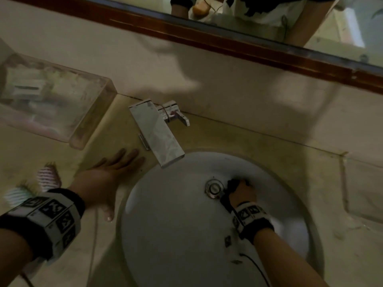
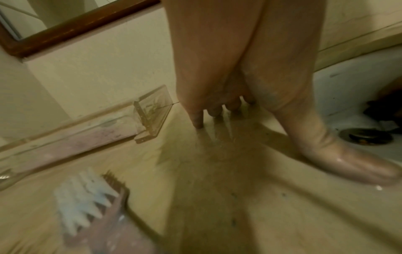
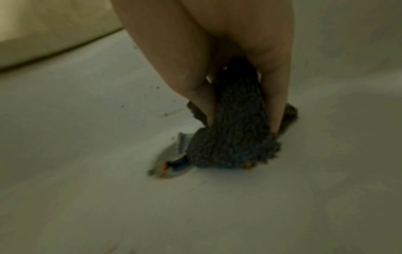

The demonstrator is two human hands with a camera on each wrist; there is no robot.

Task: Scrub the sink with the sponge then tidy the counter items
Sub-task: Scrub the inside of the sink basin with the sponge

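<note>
The left hand (image 1: 107, 179) is lying flat on the beige stone counter (image 1: 62, 235), fingers spread and straight, just beside the left rim of the round white sink (image 1: 165, 235). It is holding nothing and seems to be propping the person up.

Down in the bowl, the right hand (image 1: 241, 192) is pinching a dark, rough scrubbing sponge (image 3: 237, 130) between its thumb and fingers. The sponge is pressing on the white bottom of the sink, touching the right edge of the round metal drain (image 1: 213, 188). Orange, rusty-looking marks are showing on the drain ring.

So the scrubbing step is going on now. The tidying step is not started yet.

On the counter near its front left corner, two toothbrush-like brushes (image 1: 49, 177) with pale bristles are lying loose; the picture is blurry there, so I cannot be sure what they are. Farther back, against the wall, a long clear plastic box (image 1: 51, 102) is sitting with small things inside that are too blurry to name. Behind the sink, a flat silver metal tap (image 1: 155, 131) is sticking out over the back rim of the bowl. Above it the brown wooden frame of a mirror (image 1: 228, 40) is running along the wall.

The next move probably calls for firm rubbing around the drain ring and then up the sides of the bowl, keeping the sponge pushed flat. After that, the loose brushes likely need putting away.
</note>
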